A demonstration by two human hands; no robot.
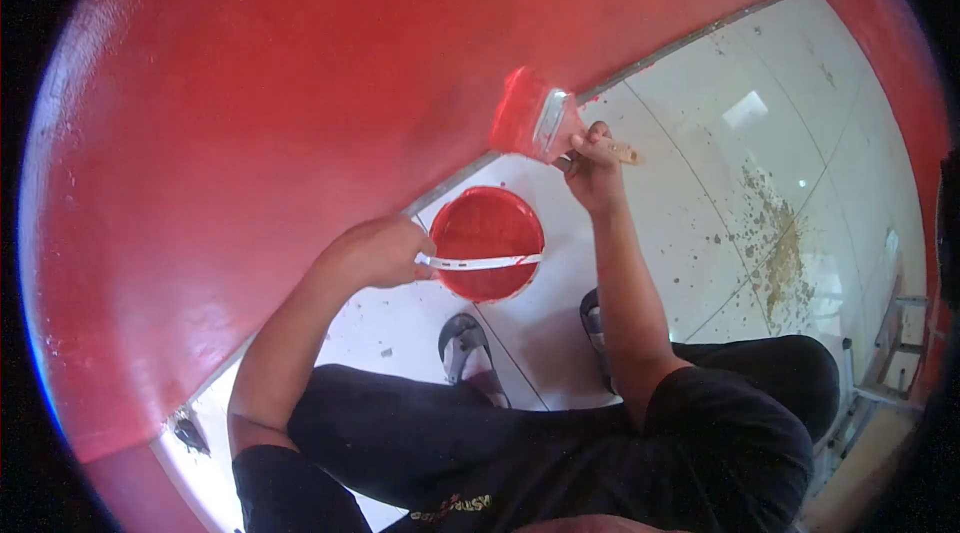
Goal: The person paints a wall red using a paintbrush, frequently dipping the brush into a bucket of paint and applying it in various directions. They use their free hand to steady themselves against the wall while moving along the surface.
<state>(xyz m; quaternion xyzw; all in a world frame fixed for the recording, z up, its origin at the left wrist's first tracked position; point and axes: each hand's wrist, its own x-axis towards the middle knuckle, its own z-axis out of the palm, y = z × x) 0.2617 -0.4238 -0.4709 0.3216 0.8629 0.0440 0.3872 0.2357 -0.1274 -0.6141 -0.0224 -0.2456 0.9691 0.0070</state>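
Note:
My right hand (593, 165) grips a wide paintbrush (553, 123) by its wooden handle. The red-coated bristles lie against the lower part of the red wall (330, 73), just above the floor edge. Below and to the left, my left hand (385, 253) is closed at the rim of a paint bucket (487, 208), by the end of its white handle. Red paint fills the bucket's inside, and the white handle lies across its mouth. The fingers of my left hand are partly hidden from view.
White floor tiles (690, 103) carry brown splatter (785, 268) on the right. A metal ladder (885, 363) stands at the right edge, near another red wall (890, 43). My sandalled foot (465, 343) is just below the bucket. A small dark object (190, 433) lies at lower left.

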